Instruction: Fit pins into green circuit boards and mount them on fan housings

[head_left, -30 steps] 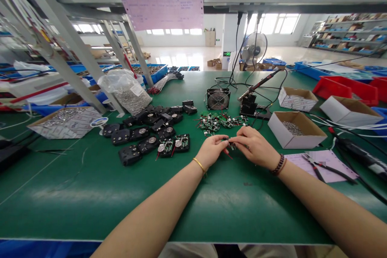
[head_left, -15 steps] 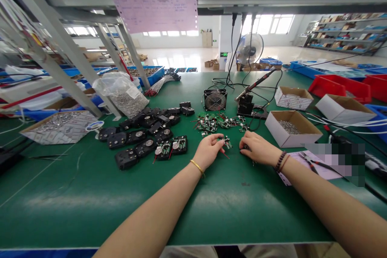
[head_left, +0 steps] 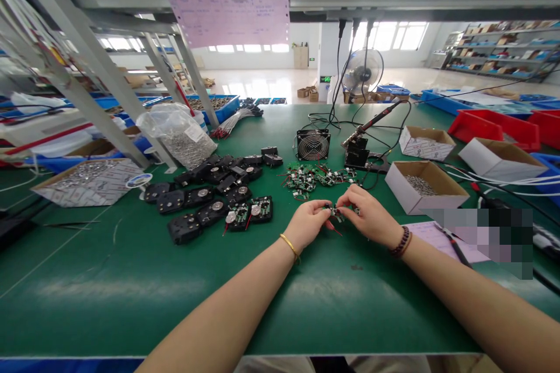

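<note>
A small circuit board [head_left: 336,212] with a red wire hanging from it is pinched in my left hand [head_left: 305,225]. My right hand [head_left: 373,217] meets it from the other side, thumb and forefinger closed at the board's edge; whatever lies between those fingertips is too small to make out. Just behind my hands is a heap of loose circuit boards [head_left: 301,179] with red wires. Left of them lie two black housings [head_left: 261,210] fitted with boards, beside a group of several other black housings [head_left: 186,229].
A small fan [head_left: 313,144] and a soldering iron [head_left: 378,119] in its stand are behind the heap. To the right are a carton of small metal parts [head_left: 426,195], pliers [head_left: 455,245] on pink paper and cables. A bag of metal parts [head_left: 186,143] stands at left.
My right hand has left the bench surface and moved left and up to the circuit board in my left hand. The left hand has shifted slightly right, and both hands now meet.
</note>
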A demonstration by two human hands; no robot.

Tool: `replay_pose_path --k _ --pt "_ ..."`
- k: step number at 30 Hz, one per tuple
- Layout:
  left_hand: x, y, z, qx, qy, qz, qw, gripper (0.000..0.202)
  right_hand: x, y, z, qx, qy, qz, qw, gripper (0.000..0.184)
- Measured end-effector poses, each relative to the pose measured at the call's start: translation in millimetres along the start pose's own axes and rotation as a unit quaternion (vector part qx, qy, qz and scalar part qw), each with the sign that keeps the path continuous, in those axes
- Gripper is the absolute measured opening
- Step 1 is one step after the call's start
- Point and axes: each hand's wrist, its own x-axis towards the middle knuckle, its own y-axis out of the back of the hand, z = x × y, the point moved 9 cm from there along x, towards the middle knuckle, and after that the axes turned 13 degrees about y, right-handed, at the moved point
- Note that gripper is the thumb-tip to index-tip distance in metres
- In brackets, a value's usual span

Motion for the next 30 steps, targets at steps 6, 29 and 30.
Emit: replay_pose_path --k 6,29,30 --pt "0 -0.6 1 -0.001 -0.005 -0.002 1.000 0.029 1 -6 -4 -0.022 0.010 0.001 1.000 0.007" --pt "-32 46.1 59 0.528 -0.206 0.273 0.777 0.035 -22 -8 36 0.085 -0.159 -0.062 0.982 0.041" --pt "-30 65.6 69 0.569 -0.165 0.319 0.740 0.036 -23 -7 38 0.081 -0.165 -0.059 0.981 0.043"
